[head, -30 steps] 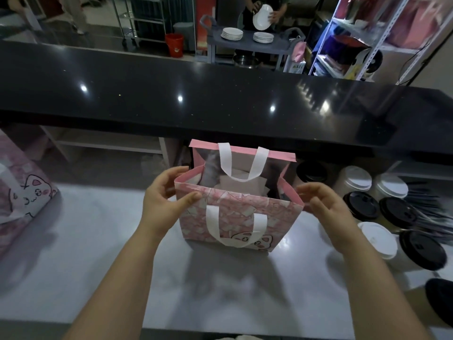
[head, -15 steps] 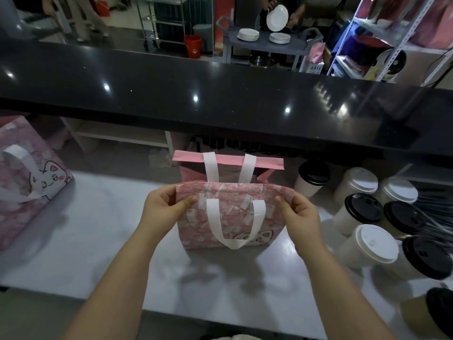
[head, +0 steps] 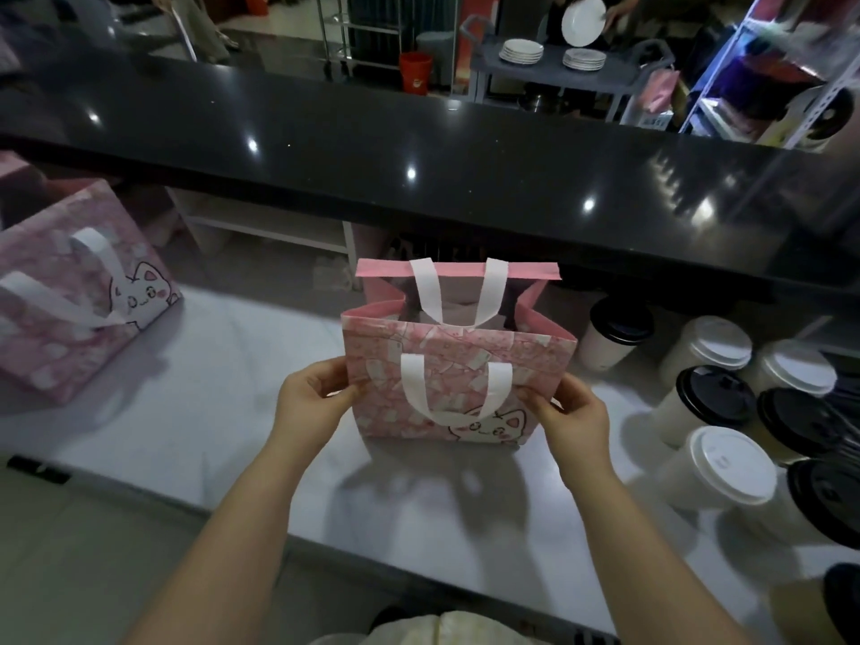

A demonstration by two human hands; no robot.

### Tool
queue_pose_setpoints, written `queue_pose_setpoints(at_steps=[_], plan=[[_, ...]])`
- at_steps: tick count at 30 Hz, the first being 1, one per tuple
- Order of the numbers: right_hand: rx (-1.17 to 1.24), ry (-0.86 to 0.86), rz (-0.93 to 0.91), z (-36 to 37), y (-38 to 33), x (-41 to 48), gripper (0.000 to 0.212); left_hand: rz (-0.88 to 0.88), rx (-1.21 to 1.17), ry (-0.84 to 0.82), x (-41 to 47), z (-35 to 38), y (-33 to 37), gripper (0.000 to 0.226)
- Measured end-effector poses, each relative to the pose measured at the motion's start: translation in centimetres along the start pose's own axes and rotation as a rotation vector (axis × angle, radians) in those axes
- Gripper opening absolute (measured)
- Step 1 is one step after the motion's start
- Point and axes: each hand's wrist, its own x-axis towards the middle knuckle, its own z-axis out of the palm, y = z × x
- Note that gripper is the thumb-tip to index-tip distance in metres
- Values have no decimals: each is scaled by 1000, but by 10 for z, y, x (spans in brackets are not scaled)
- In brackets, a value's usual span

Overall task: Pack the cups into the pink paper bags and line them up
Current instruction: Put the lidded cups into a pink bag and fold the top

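While the pink paper bag (head: 453,365) is standing open between the hands, the left hand (head: 311,398) is pinching its left side edge and the right hand (head: 574,414) is pinching the right one. The paper is looking light, thin and easily crumpled, so the creased edges or white handles (head: 456,395) are seeming the safest holds; the lidded cups (head: 733,465) are waiting just right of the right hand

The pink bag (head: 446,388) was of matt printed paper with flat, matt white handles (head: 453,414), the white worktop (head: 209,412) looked smooth and slightly shiny, the black counter (head: 419,132) was glossy and mirrored the lamps, and the cups (head: 675,481) carried smooth lids (head: 714,395).
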Motion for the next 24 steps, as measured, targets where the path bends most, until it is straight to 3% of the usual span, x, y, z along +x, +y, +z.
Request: queue_pose_setpoints(at_steps=[8,17,24], plan=[[-19,4,30,16,4,14,27,-30,-67,145,14,25,3,25],[-98,-23,71,-10,35,-3,27,-129,100,180,-15,8,-42,18],[-111,-39,105,-8,38,0,23,-170,64,183,-17,12,-40,16]])
